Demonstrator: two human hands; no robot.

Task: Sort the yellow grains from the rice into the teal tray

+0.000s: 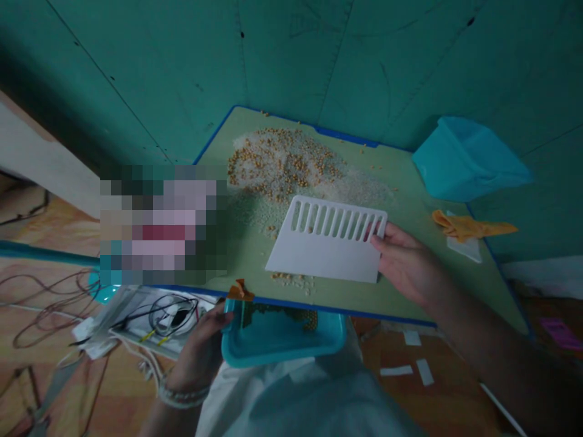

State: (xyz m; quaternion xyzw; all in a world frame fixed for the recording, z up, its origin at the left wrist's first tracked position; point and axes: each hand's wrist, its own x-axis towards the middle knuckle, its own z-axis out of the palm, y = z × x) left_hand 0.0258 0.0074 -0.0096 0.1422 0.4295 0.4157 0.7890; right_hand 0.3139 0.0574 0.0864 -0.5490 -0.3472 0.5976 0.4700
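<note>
My right hand [407, 264] grips the right edge of a white slotted plastic scraper [328, 240], which lies tilted over the green board [410, 200]. Beyond its slotted edge is a pile of tan grains mixed with fine white grains [282, 164]. A few grains [291, 279] lie in front of the scraper. My left hand [200, 349] holds the left rim of a blue tray [282, 337] just below the board's near blue edge; some tan grains sit inside the tray. An orange tape scrap [240, 290] sticks at that edge.
A blue container [464, 161] lies tipped at the board's far right, with an orange cloth [469, 226] and a white card beside it. Cables and a white device [150, 318] lie at the lower left. Teal walls stand behind. A pixelated patch covers the board's left part.
</note>
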